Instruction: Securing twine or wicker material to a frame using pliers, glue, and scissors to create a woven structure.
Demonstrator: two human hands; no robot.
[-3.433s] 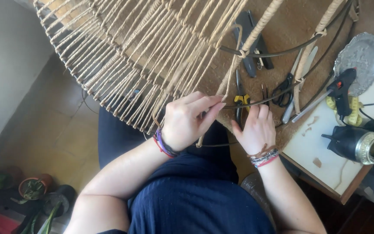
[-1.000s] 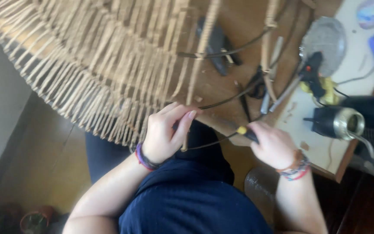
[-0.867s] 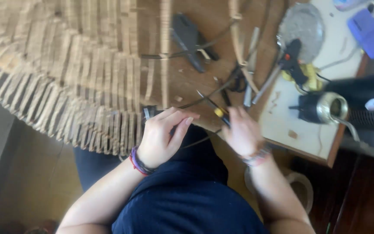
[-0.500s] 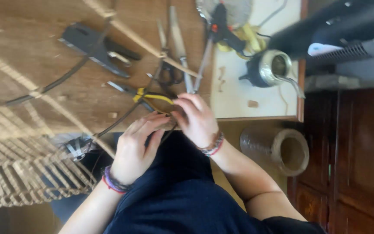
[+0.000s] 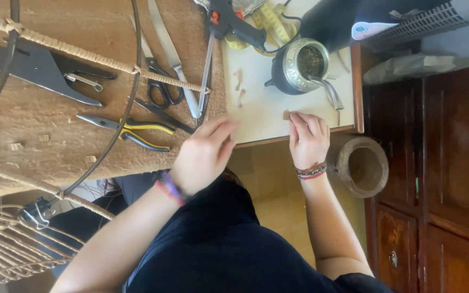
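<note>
Right hand [image 5: 309, 138] at frame centre-right, fingertips pinching a small brown scrap [image 5: 286, 114] on the white board [image 5: 267, 108], left hand [image 5: 204, 152] empty, fingers loosely together, beside yellow-handled pliers [image 5: 131, 130]

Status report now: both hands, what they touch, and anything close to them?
Left hand open, empty, above the pliers. Right hand pinching a small brown scrap on the white board. Metal cup close ahead.
</note>
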